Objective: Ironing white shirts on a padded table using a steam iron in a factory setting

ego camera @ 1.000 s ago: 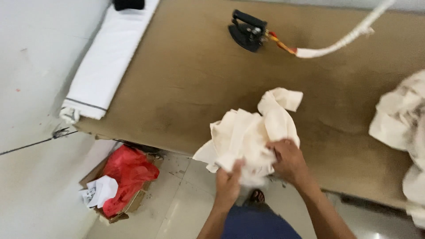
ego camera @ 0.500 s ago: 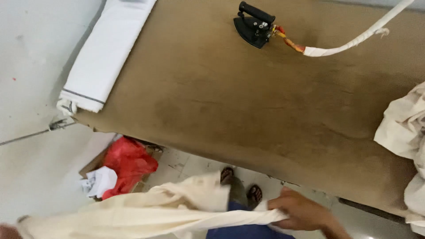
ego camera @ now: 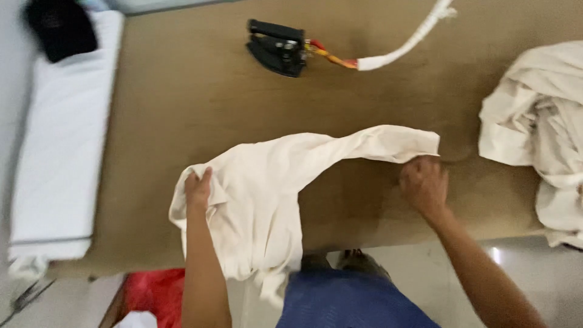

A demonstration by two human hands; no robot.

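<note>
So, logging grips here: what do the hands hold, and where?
Both grip the cream cotton garment: left hand its left edge, right hand its right end.

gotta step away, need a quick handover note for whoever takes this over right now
Left hand: gripping one end of the cream cloth, at the table's near edge.
Right hand: pinning the cloth's other end flat on the brown table.
Cloth: stretched between both hands, partly hanging off the near edge, creased.
Iron: at the far side, untouched, cord attached.
Pile of similar cloth: at the right.
Done: cloth laid out. Left: smoothing it flat.
</note>
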